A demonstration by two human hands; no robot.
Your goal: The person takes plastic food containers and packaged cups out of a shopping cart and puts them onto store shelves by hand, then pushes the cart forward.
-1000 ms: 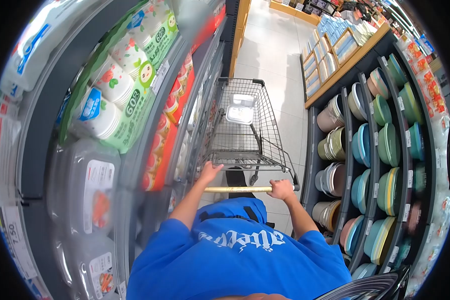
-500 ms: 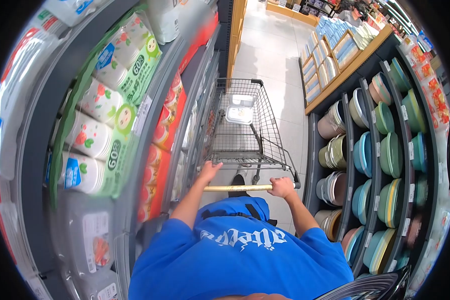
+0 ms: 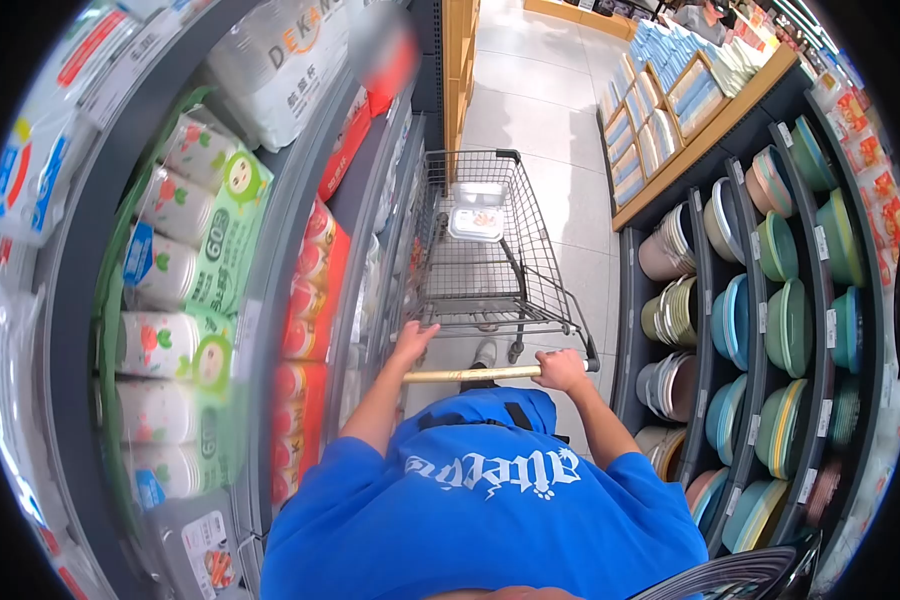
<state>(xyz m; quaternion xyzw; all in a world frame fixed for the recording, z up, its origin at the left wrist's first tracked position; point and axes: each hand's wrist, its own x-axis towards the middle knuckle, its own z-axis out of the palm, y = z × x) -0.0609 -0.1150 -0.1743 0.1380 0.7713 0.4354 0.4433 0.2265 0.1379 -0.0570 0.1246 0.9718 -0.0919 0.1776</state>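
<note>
My right hand is closed around the right end of the yellowish handle of a wire shopping cart. Just beyond the handle's left end is my left hand, fingers reaching out to the right; its wrist crosses over the handle and the hand does not wrap it. Inside the cart, toward its far end, lies a pack of clear-white plastic containers with a picture label.
Shelves on the left hold wrapped paper cups and red-orange packs, close to the cart. Stacked bowls and basins fill the right shelves. Ahead are a tiled aisle floor, a wooden towel display and a person.
The left shelf goods and right-hand basins have shifted toward me as the cart and I advance slightly along the aisle. Both hands keep about the same place at the handle.
</note>
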